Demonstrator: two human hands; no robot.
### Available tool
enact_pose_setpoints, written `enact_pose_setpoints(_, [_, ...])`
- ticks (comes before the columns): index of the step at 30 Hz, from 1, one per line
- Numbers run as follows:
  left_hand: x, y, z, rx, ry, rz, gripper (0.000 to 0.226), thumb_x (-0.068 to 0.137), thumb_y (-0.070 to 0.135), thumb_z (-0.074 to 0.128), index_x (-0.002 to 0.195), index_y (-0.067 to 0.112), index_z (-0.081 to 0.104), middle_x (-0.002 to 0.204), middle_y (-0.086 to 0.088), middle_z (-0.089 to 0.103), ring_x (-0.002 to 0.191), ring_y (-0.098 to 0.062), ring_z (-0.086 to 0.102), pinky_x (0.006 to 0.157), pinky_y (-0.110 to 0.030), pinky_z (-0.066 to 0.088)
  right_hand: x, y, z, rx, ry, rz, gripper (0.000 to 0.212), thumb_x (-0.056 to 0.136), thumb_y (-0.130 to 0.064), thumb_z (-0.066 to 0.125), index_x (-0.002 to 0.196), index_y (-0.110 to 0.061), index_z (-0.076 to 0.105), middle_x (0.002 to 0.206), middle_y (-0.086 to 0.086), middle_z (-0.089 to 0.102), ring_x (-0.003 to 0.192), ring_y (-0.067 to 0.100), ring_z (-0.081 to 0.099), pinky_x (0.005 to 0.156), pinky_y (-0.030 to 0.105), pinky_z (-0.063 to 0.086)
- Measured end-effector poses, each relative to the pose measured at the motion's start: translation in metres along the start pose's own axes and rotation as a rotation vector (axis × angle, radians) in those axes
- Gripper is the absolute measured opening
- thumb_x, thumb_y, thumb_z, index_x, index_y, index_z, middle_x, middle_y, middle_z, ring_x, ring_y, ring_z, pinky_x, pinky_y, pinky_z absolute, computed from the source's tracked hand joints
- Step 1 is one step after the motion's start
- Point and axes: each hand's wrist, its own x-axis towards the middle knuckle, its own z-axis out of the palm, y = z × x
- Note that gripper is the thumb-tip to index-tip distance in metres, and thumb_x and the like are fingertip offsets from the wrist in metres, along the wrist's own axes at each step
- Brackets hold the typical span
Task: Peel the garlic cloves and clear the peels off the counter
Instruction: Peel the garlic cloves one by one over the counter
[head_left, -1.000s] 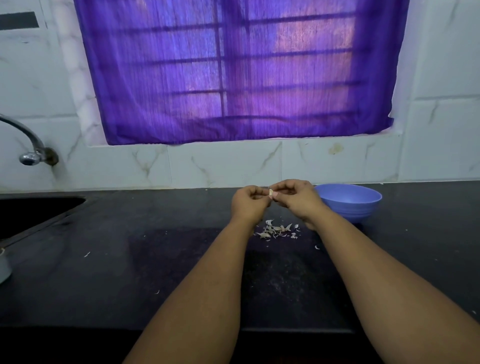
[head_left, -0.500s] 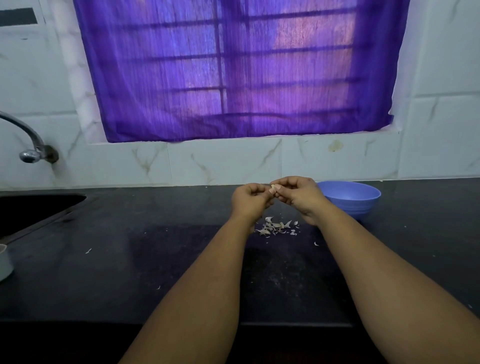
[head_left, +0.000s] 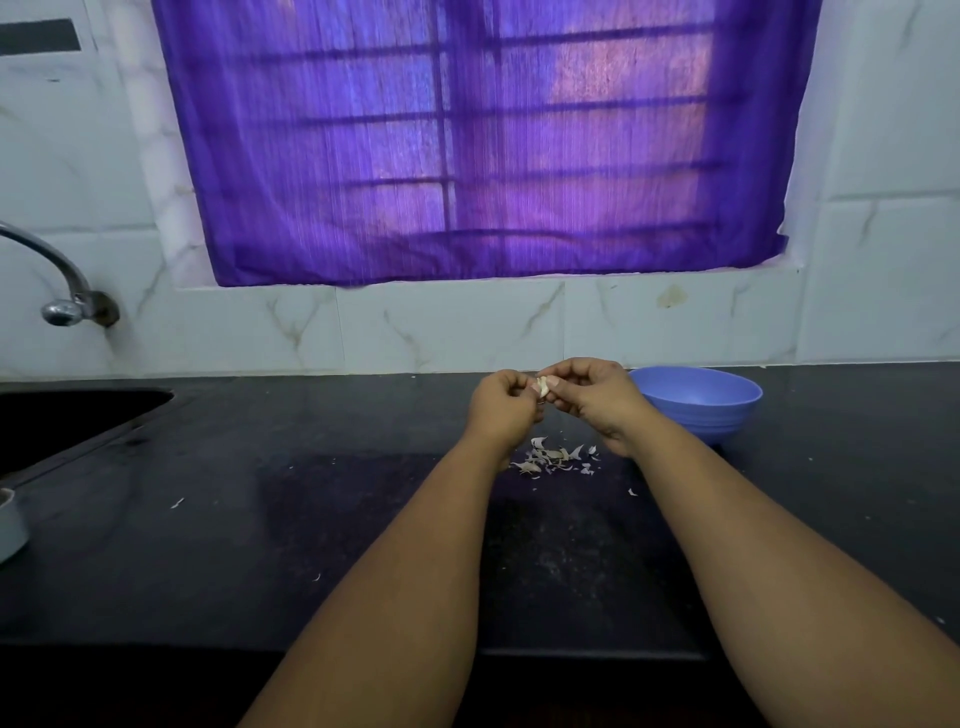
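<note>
Left hand (head_left: 501, 408) and right hand (head_left: 592, 397) meet above black counter (head_left: 260, 519), fingers of both curled, pinching single garlic clove (head_left: 542, 386) between fingertips. Pile of garlic peels (head_left: 553, 460) lies on counter directly below hands. Blue bowl (head_left: 698, 402) sits just right of right hand. Sink (head_left: 62, 421) and faucet (head_left: 57, 280) at far left; purple curtain (head_left: 483, 140) covers window.

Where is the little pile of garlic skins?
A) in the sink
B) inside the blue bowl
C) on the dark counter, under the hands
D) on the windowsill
C: the garlic skins lie in a loose pile on the dark counter, just below the left hand and right hand, beside the blue bowl and not in it.
</note>
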Motion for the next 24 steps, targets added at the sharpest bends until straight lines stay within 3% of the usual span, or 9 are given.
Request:
enact_pose_setpoints(6, [0.001,0.001,-0.001,0.087,-0.030,-0.008,0.018,0.097,0.011,0.051,0.081,0.013,0.058,0.073,-0.006,0.058,0.057,-0.010,0.045,0.055,-0.025,0.039,0.000,-0.001,0.001,0.054,-0.026,0.028,0.013,0.093,0.001,0.055,0.090,-0.007,0.065,0.082,0.007,0.065,0.071,0.010,0.057,0.070,0.018,0.052])
enact_pose_setpoints(11, [0.001,0.005,-0.004,-0.144,-0.088,-0.129,0.028,0.096,0.005,0.051,0.070,0.010,0.060,0.060,-0.002,0.051,0.051,-0.007,0.039,0.054,-0.022,0.031,-0.001,-0.003,0.004,0.196,-0.075,0.030,0.016,0.094,0.003,0.052,0.089,-0.005,0.064,0.081,0.006,0.065,0.070,0.008,0.058,0.067,0.014,0.051])
enact_pose_setpoints(14, [0.000,0.008,-0.006,-0.290,-0.116,-0.215,0.024,0.096,0.002,0.051,0.075,0.005,0.062,0.053,0.003,0.055,0.045,-0.002,0.043,0.049,-0.015,0.035,-0.004,-0.005,0.004,0.239,-0.099,0.033,0.016,0.094,0.004,0.051,0.089,-0.004,0.063,0.080,0.006,0.064,0.069,0.007,0.057,0.067,0.014,0.050])
enact_pose_setpoints(19, [-0.003,0.013,-0.008,-0.480,-0.140,-0.325,0.019,0.096,-0.003,0.048,0.083,0.001,0.062,0.062,-0.002,0.061,0.048,-0.002,0.046,0.044,-0.010,0.041,-0.006,-0.007,0.005,0.270,-0.116,0.034,0.015,0.094,0.004,0.051,0.090,-0.004,0.063,0.082,0.007,0.064,0.071,0.007,0.058,0.067,0.012,0.050])
enact_pose_setpoints(24, [-0.007,0.019,-0.011,-0.558,-0.207,-0.369,0.023,0.096,-0.005,0.043,0.081,0.003,0.059,0.055,0.001,0.058,0.043,-0.001,0.044,0.042,-0.008,0.037,-0.006,-0.008,0.004,0.338,-0.139,0.034,0.014,0.094,0.003,0.050,0.092,-0.004,0.063,0.083,0.010,0.062,0.073,0.011,0.058,0.067,0.013,0.052])
